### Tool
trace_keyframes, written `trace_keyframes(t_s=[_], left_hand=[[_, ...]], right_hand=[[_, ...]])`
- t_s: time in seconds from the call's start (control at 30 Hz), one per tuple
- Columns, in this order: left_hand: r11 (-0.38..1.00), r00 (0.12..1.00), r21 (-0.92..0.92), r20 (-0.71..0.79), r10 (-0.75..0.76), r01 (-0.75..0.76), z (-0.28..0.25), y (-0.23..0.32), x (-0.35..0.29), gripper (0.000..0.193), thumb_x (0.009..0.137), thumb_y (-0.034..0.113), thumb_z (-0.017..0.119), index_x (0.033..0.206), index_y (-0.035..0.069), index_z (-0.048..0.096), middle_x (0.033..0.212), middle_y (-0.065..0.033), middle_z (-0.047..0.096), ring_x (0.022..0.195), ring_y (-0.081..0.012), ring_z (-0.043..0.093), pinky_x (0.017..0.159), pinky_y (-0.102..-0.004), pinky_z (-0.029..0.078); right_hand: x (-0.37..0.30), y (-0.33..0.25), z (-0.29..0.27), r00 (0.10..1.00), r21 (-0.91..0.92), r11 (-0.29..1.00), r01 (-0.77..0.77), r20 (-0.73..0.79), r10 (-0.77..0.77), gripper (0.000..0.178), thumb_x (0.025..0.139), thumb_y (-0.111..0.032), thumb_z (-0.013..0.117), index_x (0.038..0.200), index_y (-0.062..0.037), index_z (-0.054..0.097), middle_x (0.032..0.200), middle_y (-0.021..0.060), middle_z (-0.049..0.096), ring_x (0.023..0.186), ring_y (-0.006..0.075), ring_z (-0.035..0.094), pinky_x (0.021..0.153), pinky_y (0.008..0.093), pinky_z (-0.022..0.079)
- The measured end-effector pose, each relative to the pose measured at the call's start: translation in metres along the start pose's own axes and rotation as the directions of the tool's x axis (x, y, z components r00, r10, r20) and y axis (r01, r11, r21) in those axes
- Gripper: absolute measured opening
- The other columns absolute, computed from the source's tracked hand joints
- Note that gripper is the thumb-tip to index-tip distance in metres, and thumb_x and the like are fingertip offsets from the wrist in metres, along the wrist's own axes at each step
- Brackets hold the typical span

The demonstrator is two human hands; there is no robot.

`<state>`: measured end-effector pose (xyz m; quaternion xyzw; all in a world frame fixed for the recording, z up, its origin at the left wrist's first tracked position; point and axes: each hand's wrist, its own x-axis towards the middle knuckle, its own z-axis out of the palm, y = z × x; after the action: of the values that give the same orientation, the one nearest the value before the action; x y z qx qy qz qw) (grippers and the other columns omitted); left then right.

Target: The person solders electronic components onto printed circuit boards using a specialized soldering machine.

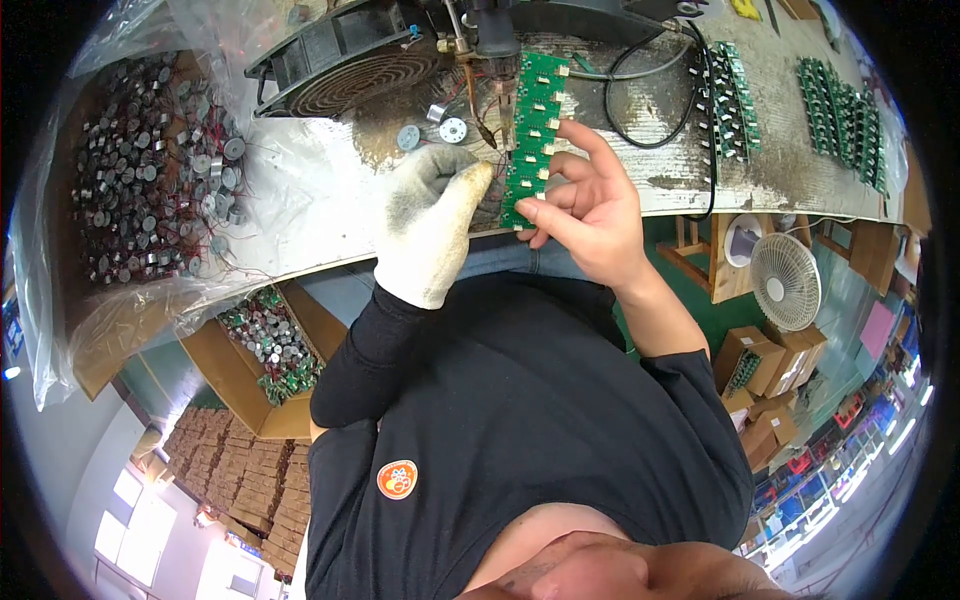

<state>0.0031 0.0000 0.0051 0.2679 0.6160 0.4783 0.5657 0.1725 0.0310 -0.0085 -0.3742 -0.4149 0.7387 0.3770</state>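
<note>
My right hand (590, 205), bare, grips a long green circuit board strip (532, 140) by its near end and right edge. Small white connectors line the strip, which stands out from the table toward a bench-mounted soldering fixture (497, 50). My left hand (430, 215) wears a pale work glove with a grey-stained palm. Its thumb and forefinger pinch together close to the strip's left edge; whatever they hold is too small to make out. Just beyond the left hand lie small round motors (453, 130) with thin wires. A copper-coloured rod (471, 88) points down beside the strip.
A large pile of wired motors (150, 165) fills the left of the table. A black fan (360, 70) stands at the back. A black cable (608, 100) loops right, near finished-looking board rows (730, 105) and more boards (842, 125). Below left, a cardboard box (225, 365) holds parts.
</note>
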Motion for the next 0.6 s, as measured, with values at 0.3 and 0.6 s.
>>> trace_keyframes(t_s=[0.3,0.6], left_hand=[[1.000,1.000,0.009,0.001,0.001,-0.001,0.0008,-0.0023,-0.0019,0.017,0.086,0.011,0.063,0.093,-0.005,0.062,0.081,-0.0066,0.064,0.073,-0.0103,0.059,0.064,-0.0248,0.047],[0.998,0.999,0.053,0.019,0.042,-0.043,-0.0018,-0.0019,0.0012,0.019,0.086,0.011,0.063,0.095,-0.005,0.061,0.082,-0.0075,0.064,0.073,-0.0107,0.059,0.065,-0.0248,0.048]], right_hand=[[-0.0029,-0.0001,-0.0018,1.000,-0.027,1.000,0.000,0.004,0.000,0.070,0.079,0.014,0.060,0.138,-0.0009,0.026,0.107,0.0203,0.058,0.066,0.0163,0.064,0.055,0.0260,0.056],[-0.0020,-0.0004,-0.0026,1.000,-0.022,1.000,0.010,-0.009,-0.011,0.068,0.080,0.007,0.064,0.138,-0.0027,0.028,0.104,0.0163,0.059,0.067,0.0166,0.066,0.052,0.0230,0.053]])
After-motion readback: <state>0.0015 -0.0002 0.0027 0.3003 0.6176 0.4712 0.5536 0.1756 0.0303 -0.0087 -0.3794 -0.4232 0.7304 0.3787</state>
